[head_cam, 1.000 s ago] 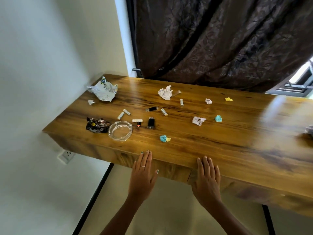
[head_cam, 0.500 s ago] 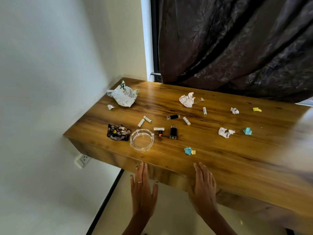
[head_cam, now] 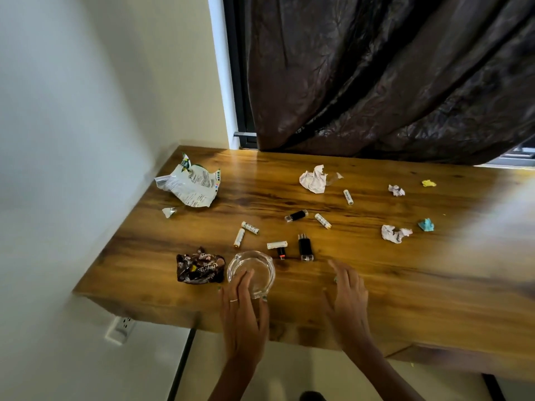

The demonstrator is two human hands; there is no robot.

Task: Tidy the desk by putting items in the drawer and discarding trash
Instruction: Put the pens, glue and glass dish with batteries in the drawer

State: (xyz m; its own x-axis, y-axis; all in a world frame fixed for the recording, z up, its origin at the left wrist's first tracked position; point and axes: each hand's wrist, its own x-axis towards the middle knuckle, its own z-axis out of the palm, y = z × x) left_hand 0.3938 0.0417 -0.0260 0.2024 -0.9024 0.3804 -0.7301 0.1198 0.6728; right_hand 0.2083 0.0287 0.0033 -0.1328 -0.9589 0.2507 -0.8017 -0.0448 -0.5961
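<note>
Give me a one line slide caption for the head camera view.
Left hand reaches onto the glass ashtray while the right hand hovers over the littered wooden desk.

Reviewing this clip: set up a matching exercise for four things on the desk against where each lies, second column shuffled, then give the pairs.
Things:
1. glass ashtray
2. white snack bag
3. yellow paper scrap
4. brown candy wrapper

Places:
A. far left corner of the desk, by the wall
B. under the left hand fingertips, near the front edge
C. far side, right of the crumpled white papers
D. directly left of the ashtray

Pairs: 1-B, 2-A, 3-C, 4-D
</note>
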